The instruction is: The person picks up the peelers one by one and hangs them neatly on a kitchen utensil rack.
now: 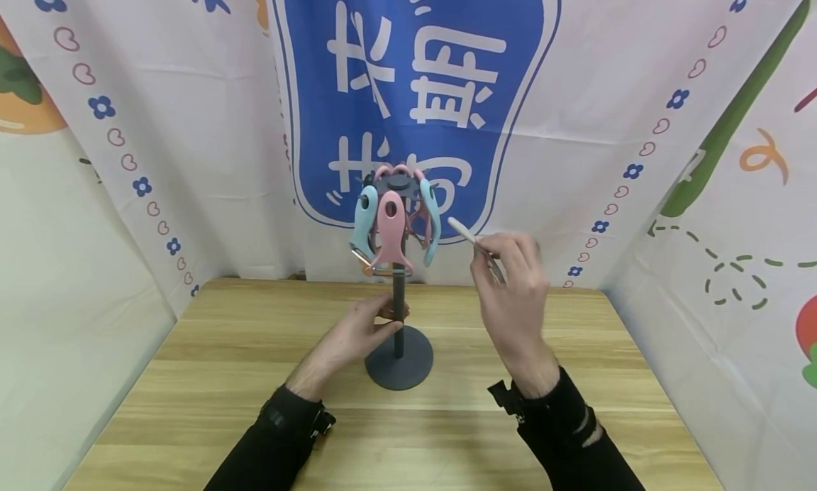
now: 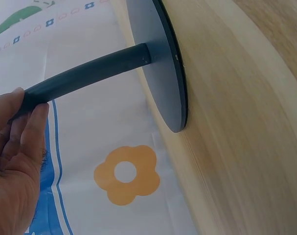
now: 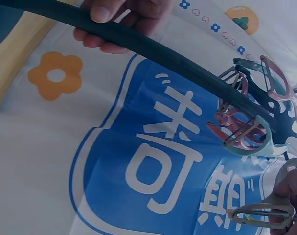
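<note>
A dark stand (image 1: 398,367) with a round base and upright pole stands on the table. Several peelers hang around its top, among them a pink peeler (image 1: 389,228) in front, a light blue peeler (image 1: 364,218) to its left and another blue peeler (image 1: 432,225) on the right. My left hand (image 1: 351,331) grips the pole low down, thumb and fingers on either side, as the left wrist view shows too. My right hand (image 1: 513,285) pinches a whitish peeler (image 1: 461,228) right of the hanging ones, apart from them. The right wrist view shows its blade frame (image 3: 263,214).
The wooden table (image 1: 255,349) ends at a printed cloth backdrop (image 1: 210,122) close behind the stand. Further cloth walls (image 1: 721,363) close in the left and right sides.
</note>
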Demonstrator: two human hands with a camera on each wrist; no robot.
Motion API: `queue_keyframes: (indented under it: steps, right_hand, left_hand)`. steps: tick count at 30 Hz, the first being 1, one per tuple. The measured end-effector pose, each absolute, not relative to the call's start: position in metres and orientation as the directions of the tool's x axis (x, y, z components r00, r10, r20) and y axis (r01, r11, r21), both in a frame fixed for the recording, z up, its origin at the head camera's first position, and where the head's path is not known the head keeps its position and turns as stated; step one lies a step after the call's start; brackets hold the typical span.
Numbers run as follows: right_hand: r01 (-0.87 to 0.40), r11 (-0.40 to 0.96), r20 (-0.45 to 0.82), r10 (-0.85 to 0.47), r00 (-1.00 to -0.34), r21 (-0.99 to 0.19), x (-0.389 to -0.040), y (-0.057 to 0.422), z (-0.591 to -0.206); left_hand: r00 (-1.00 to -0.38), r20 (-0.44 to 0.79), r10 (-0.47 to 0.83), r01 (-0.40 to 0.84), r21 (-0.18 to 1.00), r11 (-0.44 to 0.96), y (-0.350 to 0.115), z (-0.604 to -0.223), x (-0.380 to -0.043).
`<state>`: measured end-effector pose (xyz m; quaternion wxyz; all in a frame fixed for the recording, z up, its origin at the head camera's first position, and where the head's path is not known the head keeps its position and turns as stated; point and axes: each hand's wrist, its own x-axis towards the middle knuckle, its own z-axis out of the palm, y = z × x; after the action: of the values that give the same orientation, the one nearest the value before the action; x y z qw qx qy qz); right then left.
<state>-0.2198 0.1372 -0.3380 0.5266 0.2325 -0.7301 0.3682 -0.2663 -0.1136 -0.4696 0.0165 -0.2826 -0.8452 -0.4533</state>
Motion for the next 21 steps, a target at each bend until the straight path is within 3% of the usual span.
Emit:
queue_keyframes:
  steps: [21]
  right_hand:
    - [-0.757,0.627,0.97,-0.01,-0.244,-0.184,-0.221,0.109,-0.302]
  left_hand:
    - [-0.835,0.273,0.477,0.489,0.766,0.417,-0.114,-0.469,-0.266]
